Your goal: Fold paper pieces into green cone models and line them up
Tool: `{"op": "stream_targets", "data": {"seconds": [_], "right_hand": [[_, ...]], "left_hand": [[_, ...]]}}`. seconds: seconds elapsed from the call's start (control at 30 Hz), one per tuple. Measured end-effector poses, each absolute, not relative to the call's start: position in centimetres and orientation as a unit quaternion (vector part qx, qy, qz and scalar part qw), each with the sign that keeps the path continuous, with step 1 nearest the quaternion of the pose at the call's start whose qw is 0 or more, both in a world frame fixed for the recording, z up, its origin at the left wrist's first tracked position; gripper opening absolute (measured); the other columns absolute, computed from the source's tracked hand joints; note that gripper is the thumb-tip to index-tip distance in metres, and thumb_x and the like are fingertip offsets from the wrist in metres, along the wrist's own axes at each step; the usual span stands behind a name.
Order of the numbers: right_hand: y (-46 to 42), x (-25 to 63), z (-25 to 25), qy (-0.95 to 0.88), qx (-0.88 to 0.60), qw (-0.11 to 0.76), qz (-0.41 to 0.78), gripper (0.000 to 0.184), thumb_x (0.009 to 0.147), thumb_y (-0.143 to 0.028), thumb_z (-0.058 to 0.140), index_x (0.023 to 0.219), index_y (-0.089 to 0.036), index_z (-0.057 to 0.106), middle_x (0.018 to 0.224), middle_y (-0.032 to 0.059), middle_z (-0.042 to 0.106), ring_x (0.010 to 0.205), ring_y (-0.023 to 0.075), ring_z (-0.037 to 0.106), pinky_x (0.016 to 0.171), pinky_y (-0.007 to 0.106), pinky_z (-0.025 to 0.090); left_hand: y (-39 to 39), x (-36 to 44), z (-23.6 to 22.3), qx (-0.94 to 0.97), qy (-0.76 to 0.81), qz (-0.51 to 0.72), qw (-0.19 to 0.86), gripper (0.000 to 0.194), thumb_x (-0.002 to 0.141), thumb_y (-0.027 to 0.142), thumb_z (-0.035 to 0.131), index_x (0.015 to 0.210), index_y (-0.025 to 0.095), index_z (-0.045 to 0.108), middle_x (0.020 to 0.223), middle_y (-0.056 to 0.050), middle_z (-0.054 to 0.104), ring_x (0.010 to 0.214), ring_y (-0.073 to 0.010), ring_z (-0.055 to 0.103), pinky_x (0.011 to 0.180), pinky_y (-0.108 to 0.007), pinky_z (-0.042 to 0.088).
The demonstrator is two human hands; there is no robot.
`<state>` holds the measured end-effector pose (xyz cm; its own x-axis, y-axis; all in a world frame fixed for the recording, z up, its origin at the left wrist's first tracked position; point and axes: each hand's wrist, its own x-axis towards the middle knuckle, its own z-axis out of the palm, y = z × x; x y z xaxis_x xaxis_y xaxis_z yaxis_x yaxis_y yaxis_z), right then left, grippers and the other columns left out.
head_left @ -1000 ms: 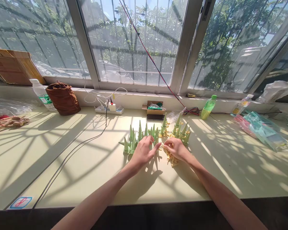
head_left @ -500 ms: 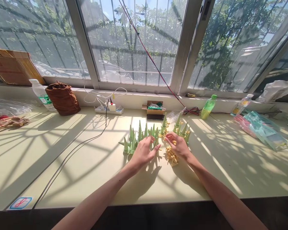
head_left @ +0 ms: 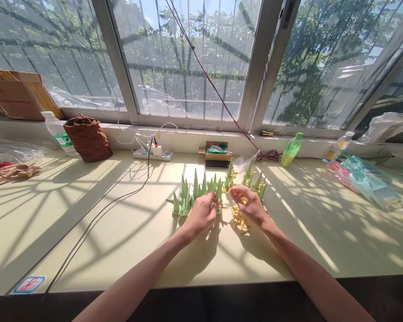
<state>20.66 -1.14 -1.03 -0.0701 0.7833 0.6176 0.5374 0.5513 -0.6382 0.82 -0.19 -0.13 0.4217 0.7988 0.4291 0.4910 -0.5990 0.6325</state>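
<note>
My left hand [head_left: 203, 212] has its thumb and fingers closed around a slim green cone [head_left: 219, 190], which my fingers partly hide. A small yellow peg [head_left: 223, 206] sticks out to the right just beyond them. Beside this hand, to the left and behind, stand several more green cones [head_left: 176, 203]. My right hand [head_left: 251, 205] hovers over a pile of small yellow pegs [head_left: 241, 220], its curved fingers apart and nothing visible between them. Past that hand is another group of green cones [head_left: 248, 172], with yellow pegs showing at their sides.
Behind the cones sits a small open cardboard box [head_left: 218, 157] with green contents. A power strip [head_left: 153, 154], a brown bag [head_left: 88, 138] and a clear bottle [head_left: 58, 134] are to its left. At the right are a green bottle [head_left: 291, 150] and teal plastic packets [head_left: 371, 181].
My left thumb has folded in toward the fingers. My right hand has moved slightly up and away from the left, uncovering more of the yellow pegs, and its fingers have parted.
</note>
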Motion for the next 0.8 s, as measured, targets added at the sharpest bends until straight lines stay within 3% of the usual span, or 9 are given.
{"op": "stream_targets", "data": {"seconds": [0.3,0.47,0.63,0.8], "right_hand": [[-1.9,20.5,-0.4,-0.725,-0.438,0.521,0.105,0.016,0.095,-0.027,0.050,0.100,-0.022,0.065,0.098,0.0086,0.066,0.092,0.0215,0.064,0.079,0.035,0.055],[-1.9,20.3,-0.3,-0.748,-0.419,0.508,0.088,0.016,0.096,-0.024,0.050,0.100,-0.021,0.064,0.095,0.0072,0.066,0.089,0.0197,0.064,0.078,0.034,0.053],[-1.8,20.2,-0.6,-0.759,-0.404,0.502,0.090,0.016,0.096,-0.022,0.049,0.100,-0.021,0.065,0.095,0.0069,0.065,0.087,0.0185,0.063,0.074,0.031,0.054],[-1.5,20.3,-0.9,-0.763,-0.393,0.505,0.093,0.015,0.095,-0.022,0.052,0.101,-0.022,0.065,0.095,0.0064,0.065,0.085,0.0177,0.064,0.072,0.031,0.054]], "left_hand": [[-0.1,0.8,1.0,0.694,0.428,0.465,0.345,0.017,0.093,0.035,0.047,0.088,0.019,0.051,0.066,0.002,0.057,0.045,-0.0108,0.054,0.043,-0.022,0.039],[-0.2,0.8,0.9,0.690,0.422,0.466,0.359,0.018,0.093,0.037,0.049,0.087,0.019,0.051,0.059,0.003,0.054,0.043,-0.0112,0.054,0.041,-0.021,0.039],[-0.2,0.9,1.0,0.690,0.417,0.470,0.359,0.020,0.092,0.037,0.051,0.084,0.018,0.050,0.071,0.000,0.059,0.044,-0.0092,0.054,0.042,-0.021,0.040],[-0.4,1.0,1.2,0.689,0.415,0.469,0.364,0.019,0.091,0.036,0.052,0.084,0.018,0.050,0.062,0.002,0.055,0.041,-0.0094,0.051,0.041,-0.021,0.039]]}}
